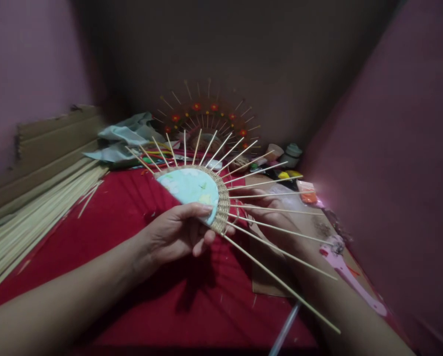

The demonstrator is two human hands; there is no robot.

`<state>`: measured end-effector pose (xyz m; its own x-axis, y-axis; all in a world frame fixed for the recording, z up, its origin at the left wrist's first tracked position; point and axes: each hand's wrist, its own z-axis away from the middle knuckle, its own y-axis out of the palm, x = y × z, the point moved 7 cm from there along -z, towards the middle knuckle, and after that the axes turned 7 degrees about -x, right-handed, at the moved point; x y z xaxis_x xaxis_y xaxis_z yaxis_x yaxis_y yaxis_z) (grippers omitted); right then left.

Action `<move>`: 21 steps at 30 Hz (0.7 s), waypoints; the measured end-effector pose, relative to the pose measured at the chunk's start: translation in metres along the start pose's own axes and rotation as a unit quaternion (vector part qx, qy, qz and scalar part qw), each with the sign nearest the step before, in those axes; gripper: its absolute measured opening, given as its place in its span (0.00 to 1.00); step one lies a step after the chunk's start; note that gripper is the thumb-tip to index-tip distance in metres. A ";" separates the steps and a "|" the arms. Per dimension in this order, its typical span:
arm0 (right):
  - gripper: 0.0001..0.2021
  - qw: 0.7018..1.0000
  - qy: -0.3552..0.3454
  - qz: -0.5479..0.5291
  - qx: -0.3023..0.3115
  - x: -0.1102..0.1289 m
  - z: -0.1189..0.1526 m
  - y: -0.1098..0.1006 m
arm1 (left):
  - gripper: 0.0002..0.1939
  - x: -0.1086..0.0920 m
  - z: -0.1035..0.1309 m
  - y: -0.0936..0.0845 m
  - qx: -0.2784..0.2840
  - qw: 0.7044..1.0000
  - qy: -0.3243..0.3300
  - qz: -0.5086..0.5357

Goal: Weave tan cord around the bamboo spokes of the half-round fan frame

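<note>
So far, only a narrow woven band (pixel 223 200) edges the fan (pixel 195 185), clamped in the grip of the left hand (pixel 173 235); sticks (pixel 281 283) beyond are bare. Behind them, the right hand's (pixel 281 239) grip: cannot tell.

I'm seeing purplish left wall (pixel 24 59), right wall (pixel 395 148) flanking probably a dark back wall (pixel 221 44); red surface (pixel 125 207) sitting dimly lit.

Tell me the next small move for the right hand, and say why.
I would probably press the right hand's fingertips against the woven band's outer edge to snug it. The left hand already steadies the fan, thumb on top; the right fingers lie behind the sticks, close to that edge, and the sticks stand bare beyond the weave.
</note>
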<state>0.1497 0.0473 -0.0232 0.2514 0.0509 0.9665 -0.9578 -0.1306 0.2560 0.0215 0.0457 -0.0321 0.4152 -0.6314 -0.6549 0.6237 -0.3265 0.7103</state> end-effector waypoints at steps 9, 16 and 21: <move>0.06 0.998 0.046 0.027 0.027 0.002 0.001 0.003 | 0.11 -0.004 0.000 -0.004 -0.044 0.999 0.009 -0.002; 0.07 0.999 0.027 0.034 0.016 0.009 0.004 0.013 | 0.09 0.000 0.000 -0.006 -0.045 0.999 0.008 -0.021; 0.09 1.000 0.024 0.011 -0.001 0.002 0.004 0.018 | 0.10 0.001 0.000 -0.004 -0.041 0.998 0.033 -0.021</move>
<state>0.1332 0.0406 -0.0168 0.2235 0.0957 0.9700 -0.9632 -0.1306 0.2348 0.0195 0.0465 -0.0351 0.4275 -0.5701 -0.7016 0.6933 -0.2914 0.6592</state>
